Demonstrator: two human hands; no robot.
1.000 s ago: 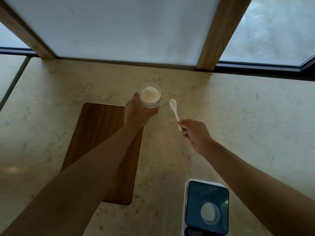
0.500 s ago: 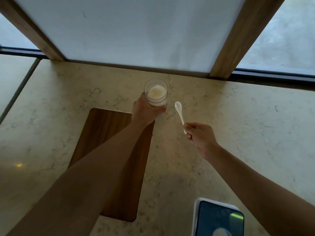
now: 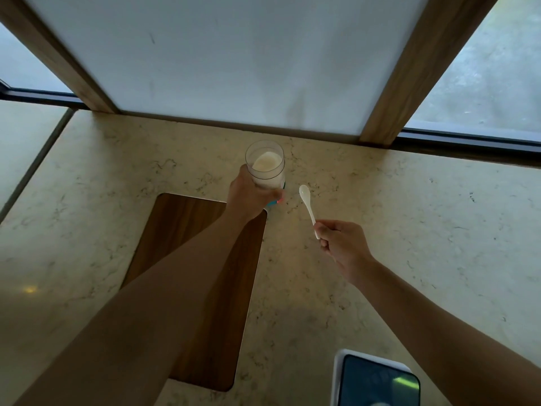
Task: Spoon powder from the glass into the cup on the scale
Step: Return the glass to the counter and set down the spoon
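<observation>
While left hand [image 3: 251, 197] grips the glass [image 3: 265, 165] w/ powder [image 3: 265, 163], right hand [image 3: 341, 244] pinches the spoon [image 3: 308, 206], bowl at its 11 o'clock, beside glass.

Glass and spoon held over the counter [image 3: 409, 230]

Left hand [image 3: 248, 197] wraps the powder-filled glass [image 3: 265, 165]; right hand [image 3: 342, 247] pinches the white spoon [image 3: 308, 205] just beside it.

I can read no writing anywhere here. The scale [image 3: 377, 379] by my right arm shows faint marks on its dark top and a green glare, both too blurred to make out. The glass [image 3: 265, 167] I hold carries no label that I can read.
</observation>
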